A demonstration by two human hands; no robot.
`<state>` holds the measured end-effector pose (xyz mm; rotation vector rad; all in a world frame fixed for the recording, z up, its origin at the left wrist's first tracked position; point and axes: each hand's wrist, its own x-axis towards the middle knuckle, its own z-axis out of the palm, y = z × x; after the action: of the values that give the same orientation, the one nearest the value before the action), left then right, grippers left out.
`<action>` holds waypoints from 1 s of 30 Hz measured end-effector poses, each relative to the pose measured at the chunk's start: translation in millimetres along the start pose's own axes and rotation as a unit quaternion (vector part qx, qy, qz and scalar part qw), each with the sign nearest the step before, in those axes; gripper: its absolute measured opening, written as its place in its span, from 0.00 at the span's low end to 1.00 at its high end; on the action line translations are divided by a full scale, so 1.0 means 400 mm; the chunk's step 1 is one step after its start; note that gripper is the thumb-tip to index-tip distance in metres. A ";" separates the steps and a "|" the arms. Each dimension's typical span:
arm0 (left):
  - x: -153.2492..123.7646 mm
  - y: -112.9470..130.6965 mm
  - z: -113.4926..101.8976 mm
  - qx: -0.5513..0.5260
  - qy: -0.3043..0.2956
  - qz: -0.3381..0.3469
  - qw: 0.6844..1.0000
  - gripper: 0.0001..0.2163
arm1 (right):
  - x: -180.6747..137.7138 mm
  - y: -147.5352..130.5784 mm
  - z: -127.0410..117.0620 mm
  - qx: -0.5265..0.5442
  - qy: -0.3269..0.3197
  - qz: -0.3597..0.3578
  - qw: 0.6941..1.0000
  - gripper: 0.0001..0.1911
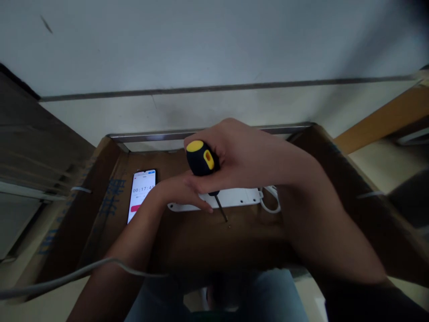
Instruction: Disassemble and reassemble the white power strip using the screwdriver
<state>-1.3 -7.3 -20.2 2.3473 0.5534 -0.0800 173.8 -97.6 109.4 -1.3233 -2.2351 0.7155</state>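
Note:
My right hand (231, 152) is closed around the black and yellow handle of a screwdriver (200, 158). Its thin shaft slants down, with the tip just above the cardboard, near a small shiny piece, perhaps a screw (229, 226). Under both hands lies a long white power strip (234, 198), with small dark holes in the face turned up. My left hand (179, 190) rests over the left part of the strip, its thumb stretched along the near edge. Its other fingers are partly hidden behind my right hand.
A phone (142, 188) showing a running timer lies left of my left hand. The strip's white cable (271, 201) loops at the right. Open cardboard flaps (97, 214) surround the work surface, and a pale cord (83, 268) crosses my left forearm. A white panel (214, 49) stands behind.

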 end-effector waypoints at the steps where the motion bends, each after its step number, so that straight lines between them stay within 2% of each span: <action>1: 0.001 0.001 -0.003 -0.001 -0.002 0.000 1.000 0.44 | -0.002 -0.001 0.000 0.004 -0.008 -0.001 1.000 0.15; 3: 0.002 0.003 -0.014 0.007 -0.013 0.017 1.000 0.44 | -0.006 -0.006 -0.002 0.012 -0.017 -0.006 1.000 0.14; 6: 0.000 0.001 -0.040 0.023 -0.013 0.044 0.999 0.35 | -0.011 -0.017 -0.009 0.021 -0.018 -0.013 1.000 0.16; 8: -0.003 -0.006 -0.056 0.021 -0.002 0.030 0.999 0.30 | -0.013 -0.024 -0.013 0.018 0.000 -0.011 1.000 0.19; 14: -0.016 -0.018 -0.076 -0.010 0.006 -0.024 1.000 0.23 | -0.025 -0.025 -0.005 0.073 0.152 -0.011 0.986 0.13; 18: -0.014 -0.014 -0.080 -0.016 0.019 -0.047 0.999 0.18 | -0.021 -0.023 0.010 0.099 0.262 -0.031 0.959 0.17; 22: -0.003 -0.013 -0.081 -0.013 0.031 -0.071 0.997 0.17 | 0.002 -0.026 0.027 0.103 0.346 -0.015 0.932 0.23; 24: 0.002 -0.015 -0.079 -0.012 0.044 -0.080 0.996 0.18 | 0.014 -0.024 0.035 0.117 0.372 -0.006 0.921 0.22; 27: 0.007 -0.022 -0.076 -0.010 0.056 -0.076 0.995 0.19 | 0.023 -0.017 0.046 0.120 0.377 -0.002 0.919 0.17; 30: 0.007 -0.028 -0.073 -0.006 0.068 -0.073 0.995 0.19 | 0.028 -0.011 0.056 0.119 0.380 0.001 0.918 0.17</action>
<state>-6.2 20.4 -6.1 2.3109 0.7891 0.0166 152.3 -94.2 96.0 -1.2029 -1.4733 0.3572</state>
